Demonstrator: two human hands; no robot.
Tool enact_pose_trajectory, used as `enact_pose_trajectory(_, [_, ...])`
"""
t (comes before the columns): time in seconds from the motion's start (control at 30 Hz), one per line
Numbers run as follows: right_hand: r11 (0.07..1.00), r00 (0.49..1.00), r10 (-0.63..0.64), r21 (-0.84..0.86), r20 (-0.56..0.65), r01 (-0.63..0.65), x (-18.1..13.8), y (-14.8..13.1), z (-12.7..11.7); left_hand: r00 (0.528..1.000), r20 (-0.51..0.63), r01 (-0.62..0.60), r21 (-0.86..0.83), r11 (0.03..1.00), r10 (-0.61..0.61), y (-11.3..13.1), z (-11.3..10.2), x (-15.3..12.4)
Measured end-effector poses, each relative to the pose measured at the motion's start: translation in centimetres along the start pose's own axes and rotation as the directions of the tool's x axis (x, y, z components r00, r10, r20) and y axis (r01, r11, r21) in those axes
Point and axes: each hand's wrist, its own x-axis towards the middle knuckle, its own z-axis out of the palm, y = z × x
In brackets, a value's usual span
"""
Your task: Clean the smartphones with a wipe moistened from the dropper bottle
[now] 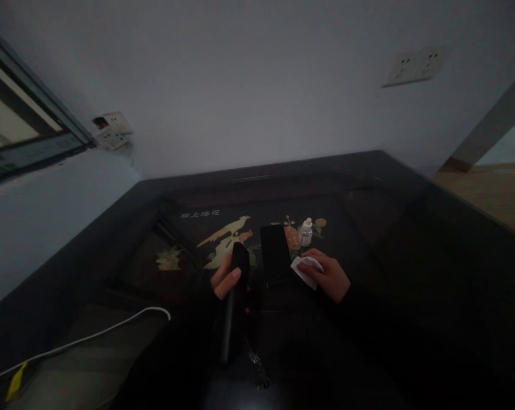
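My left hand (225, 279) is closed around a long black object (240, 259) with a rounded top end, held tilted over the dark table. Its kind cannot be made out in the dim light. A folded white wipe (303, 270) is pinched between the thumb and fingers of my right hand (329, 278). Between the two hands a flat black rectangular thing (275, 253), shaped like a phone, lies on the tabletop. Just beyond my right hand stands a small clear dropper bottle (306, 233) with a white cap, upright.
The glossy dark table (360, 188) carries a bird-and-flower picture (225, 230) and meets the wall at the back. At lower left runs a white cable (107, 329), near a yellow object (16, 382). Wall sockets (417, 65) are at upper right, with others at left beside a window.
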Motion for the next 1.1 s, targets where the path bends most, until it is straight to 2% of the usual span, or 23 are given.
enact_pose_trajectory(0.03, [1.0, 1.0, -0.014, 0.004, -0.008, 0.014, -0.1, -0.1, -0.2, 0.993, -0.105, -0.024, 0.209, 0.978, 0.046, 0.4, -0.8, 0.9])
enact_pose_trajectory(0.07, [1.0, 1.0, -0.025, 0.007, -0.018, 0.026, -0.2, -0.2, -0.5, 0.976, -0.187, -0.023, 0.428, 0.903, 0.114, 0.8, -1.5, 1.9])
enact_pose_trajectory(0.1, [0.999, 0.999, -0.031, 0.01, -0.025, 0.032, -0.3, -0.3, -0.7, 0.951, -0.245, 0.009, 0.636, 0.772, 0.19, 1.1, -2.1, 2.9])
enact_pose_trajectory(0.13, [0.999, 0.999, -0.031, 0.015, -0.027, 0.031, -0.5, -0.4, -0.9, 0.938, -0.269, 0.039, 0.708, 0.705, 0.219, 1.2, -2.6, 4.0])
enact_pose_trajectory(0.23, [0.999, 1.0, 0.008, 0.047, -0.003, -0.008, -1.0, -0.4, -1.2, 0.907, -0.339, 0.145, 0.809, 0.57, 0.251, 1.2, -3.3, 7.1])
enact_pose_trajectory(0.37, [0.988, 0.995, 0.099, 0.115, 0.017, -0.1, -1.6, 0.0, -1.2, 0.882, -0.408, 0.28, 0.856, 0.434, 0.235, 0.8, -3.2, 9.9])
enact_pose_trajectory(0.47, [0.965, 0.984, 0.174, 0.19, 0.04, -0.179, -1.5, 0.5, -1.1, 0.862, -0.428, 0.323, 0.876, 0.359, 0.27, 0.4, -3.0, 11.1])
enact_pose_trajectory(0.57, [0.942, 0.976, 0.211, 0.254, 0.051, -0.217, -1.2, 1.0, -1.0, 0.833, -0.44, 0.335, 0.883, 0.327, 0.334, 0.0, -2.7, 11.7])
enact_pose_trajectory(0.67, [0.934, 0.974, 0.22, 0.275, 0.059, -0.228, -1.0, 1.3, -1.0, 0.806, -0.44, 0.301, 0.881, 0.365, 0.395, -0.4, -2.4, 12.0])
enact_pose_trajectory(0.8, [0.938, 0.974, 0.222, 0.265, 0.041, -0.225, -0.8, 1.4, -1.5, 0.803, -0.422, 0.176, 0.843, 0.508, 0.421, 0.1, -2.2, 11.7])
enact_pose_trajectory(0.9, [0.953, 0.979, 0.202, 0.232, -0.019, -0.192, -0.3, 1.1, -2.1, 0.828, -0.358, 0.0, 0.77, 0.639, 0.432, 0.7, -1.4, 11.0])
enact_pose_trajectory(1.0, [0.97, 0.985, 0.152, 0.203, -0.077, -0.134, 0.3, 0.4, -2.1, 0.872, -0.275, -0.165, 0.612, 0.773, 0.404, -0.1, 0.4, 10.2])
enact_pose_trajectory(1.1, [0.978, 0.992, 0.098, 0.194, -0.078, -0.082, 0.8, -0.1, -0.8, 0.929, -0.253, -0.174, 0.35, 0.921, 0.272, -2.1, 2.4, 9.7])
